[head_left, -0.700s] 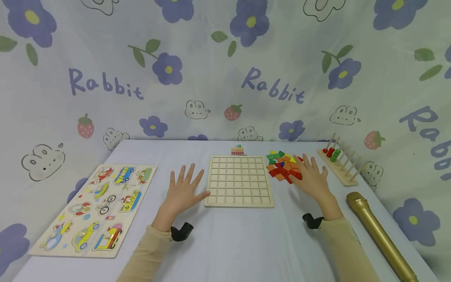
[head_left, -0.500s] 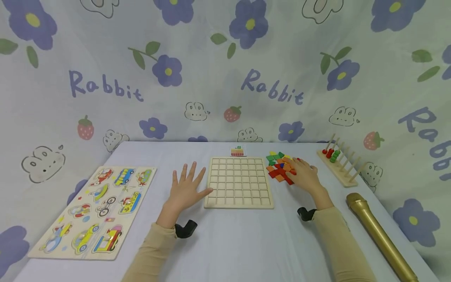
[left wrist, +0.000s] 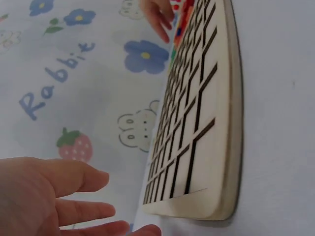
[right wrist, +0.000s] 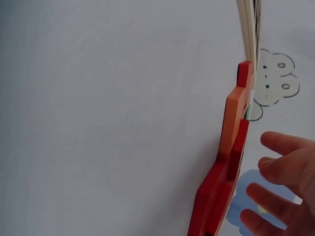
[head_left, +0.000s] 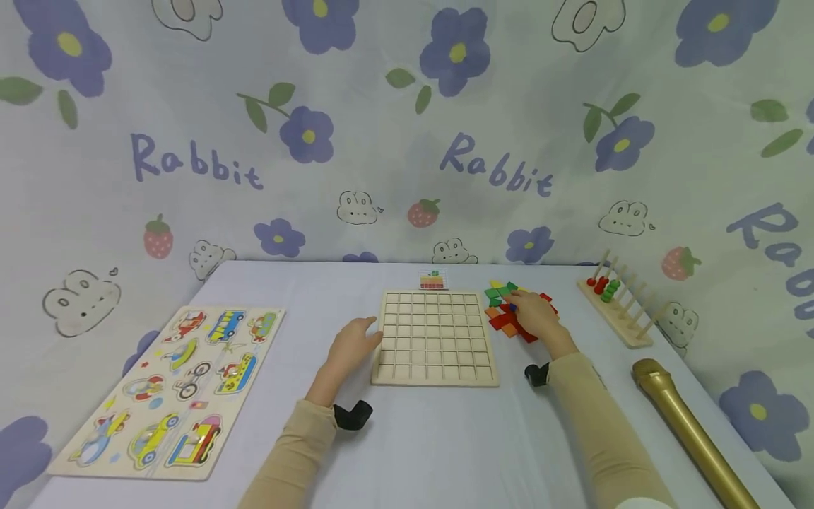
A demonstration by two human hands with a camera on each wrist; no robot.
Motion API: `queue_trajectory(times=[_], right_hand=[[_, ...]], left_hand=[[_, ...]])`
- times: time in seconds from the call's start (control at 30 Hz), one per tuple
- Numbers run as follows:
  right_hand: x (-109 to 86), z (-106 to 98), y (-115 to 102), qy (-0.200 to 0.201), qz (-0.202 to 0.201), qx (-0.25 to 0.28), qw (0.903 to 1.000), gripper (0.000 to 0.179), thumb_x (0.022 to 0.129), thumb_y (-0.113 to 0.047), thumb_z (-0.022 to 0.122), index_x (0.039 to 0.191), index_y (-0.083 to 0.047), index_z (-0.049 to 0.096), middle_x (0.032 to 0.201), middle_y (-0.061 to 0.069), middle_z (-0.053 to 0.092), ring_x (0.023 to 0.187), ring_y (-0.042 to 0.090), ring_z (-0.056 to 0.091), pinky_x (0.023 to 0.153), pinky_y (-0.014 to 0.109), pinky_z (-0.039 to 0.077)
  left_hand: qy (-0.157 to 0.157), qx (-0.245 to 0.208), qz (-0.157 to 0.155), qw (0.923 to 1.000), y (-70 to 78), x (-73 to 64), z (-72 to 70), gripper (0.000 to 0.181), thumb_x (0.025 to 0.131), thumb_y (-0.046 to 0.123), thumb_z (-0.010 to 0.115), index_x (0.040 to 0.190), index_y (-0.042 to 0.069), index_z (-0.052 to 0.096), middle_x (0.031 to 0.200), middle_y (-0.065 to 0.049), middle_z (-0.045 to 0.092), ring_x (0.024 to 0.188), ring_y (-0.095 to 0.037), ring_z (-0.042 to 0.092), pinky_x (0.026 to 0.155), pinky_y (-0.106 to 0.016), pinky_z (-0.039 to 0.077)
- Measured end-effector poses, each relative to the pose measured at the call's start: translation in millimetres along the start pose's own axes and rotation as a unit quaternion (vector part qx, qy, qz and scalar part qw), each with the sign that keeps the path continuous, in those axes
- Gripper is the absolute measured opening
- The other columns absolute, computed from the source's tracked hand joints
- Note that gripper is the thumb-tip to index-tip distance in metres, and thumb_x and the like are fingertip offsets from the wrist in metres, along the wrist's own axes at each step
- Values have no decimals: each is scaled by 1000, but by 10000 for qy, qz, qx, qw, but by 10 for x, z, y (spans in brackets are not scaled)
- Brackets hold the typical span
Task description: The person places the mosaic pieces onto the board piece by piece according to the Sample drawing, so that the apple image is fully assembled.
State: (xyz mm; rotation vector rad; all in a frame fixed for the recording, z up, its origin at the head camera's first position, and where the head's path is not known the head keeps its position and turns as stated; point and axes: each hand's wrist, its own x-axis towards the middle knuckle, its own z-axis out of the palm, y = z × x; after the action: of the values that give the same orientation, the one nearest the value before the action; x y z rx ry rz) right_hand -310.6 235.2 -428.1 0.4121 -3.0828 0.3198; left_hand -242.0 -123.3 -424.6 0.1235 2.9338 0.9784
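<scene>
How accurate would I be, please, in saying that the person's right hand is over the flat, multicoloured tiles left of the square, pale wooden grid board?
Only the side is wrong: the multicoloured tiles lie to the right of the wooden grid board, as the head view shows. The right hand is indeed over them.

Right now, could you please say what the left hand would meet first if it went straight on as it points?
The left hand would probably meet the left edge of the wooden grid board first, though the hand's height is unclear, so it might pass over instead.
</scene>
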Motion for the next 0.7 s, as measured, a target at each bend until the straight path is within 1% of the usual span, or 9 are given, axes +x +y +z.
queue_trajectory(times=[0.03, 0.07, 0.17, 0.2, 0.27, 0.37, 0.43, 0.57, 0.7], right_hand=[[1, 15, 2, -30, 15, -40, 10000, 39, 90, 2, 48, 128, -4, 55, 133, 22, 47, 117, 43, 45, 94, 55, 37], [3, 24, 5, -44, 24, -70, 10000, 40, 89, 3, 48, 128, -3, 55, 132, 22, 48, 116, 44, 45, 93, 55, 37], [15, 54, 21, -115, 105, -72, 9999, 39, 90, 3, 46, 127, -4, 56, 133, 21, 48, 118, 43, 45, 93, 56, 37], [19, 62, 24, -150, 128, -68, 9998, 39, 91, 3, 45, 127, -4, 56, 133, 21, 47, 118, 43, 44, 92, 57, 38], [30, 62, 45, -187, 177, -26, 9997, 37, 91, 3, 44, 124, -5, 58, 134, 22, 47, 119, 43, 44, 92, 58, 38], [40, 74, 63, -201, 210, 7, 9996, 35, 91, 3, 44, 120, -5, 62, 132, 23, 48, 118, 43, 45, 91, 57, 38], [41, 88, 65, -143, 225, 27, 9996, 34, 90, 4, 46, 117, -5, 64, 128, 23, 51, 116, 42, 47, 91, 56, 39], [39, 111, 54, -22, 293, -3, 9996, 33, 88, 5, 48, 113, -5, 67, 121, 21, 57, 113, 41, 51, 89, 55, 41], [52, 114, 44, 165, 167, -181, 9996, 31, 85, 6, 51, 107, -6, 70, 111, 19, 63, 103, 40, 56, 83, 53, 45]], left_hand=[[-40, -129, -26, 9999, -27, 13, 36, 50, 92, 24, 54, 133, -3, 46, 133, -23, 47, 124, -37, 42, 100, -49, 34], [-98, -276, -53, 9996, -50, 23, 68, 51, 92, 23, 55, 134, -4, 44, 133, -24, 46, 118, -36, 48, 97, -47, 38], [-244, -649, -77, 9976, -123, 43, 138, 54, 89, 18, 58, 136, -4, 41, 135, -25, 44, 88, -28, 64, 80, -38, 49], [-281, -759, -78, 9967, -144, 45, 149, 56, 88, 16, 60, 136, -3, 40, 134, -24, 45, 75, -24, 65, 72, -34, 51], [-362, -959, -90, 9947, -167, 58, 167, 59, 84, 10, 61, 138, -2, 40, 123, -23, 54, 53, -16, 58, 57, -28, 48], [-417, -1089, -28, 9932, -212, 64, 178, 62, 79, 5, 64, 137, -1, 41, 94, -14, 62, 50, -10, 50, 51, -24, 43], [-459, -1140, -15, 9924, -240, 63, 186, 64, 77, 4, 64, 136, -1, 43, 77, -7, 57, 54, -11, 48, 51, -24, 41], [-488, -1334, -58, 9898, -294, 64, 197, 63, 76, 4, 67, 135, 0, 45, 70, -4, 55, 59, -13, 50, 54, -25, 43], [-513, -1634, -190, 9850, -348, 73, 214, 64, 75, 5, 68, 135, 3, 46, 67, -5, 55, 58, -13, 52, 55, -26, 43]])
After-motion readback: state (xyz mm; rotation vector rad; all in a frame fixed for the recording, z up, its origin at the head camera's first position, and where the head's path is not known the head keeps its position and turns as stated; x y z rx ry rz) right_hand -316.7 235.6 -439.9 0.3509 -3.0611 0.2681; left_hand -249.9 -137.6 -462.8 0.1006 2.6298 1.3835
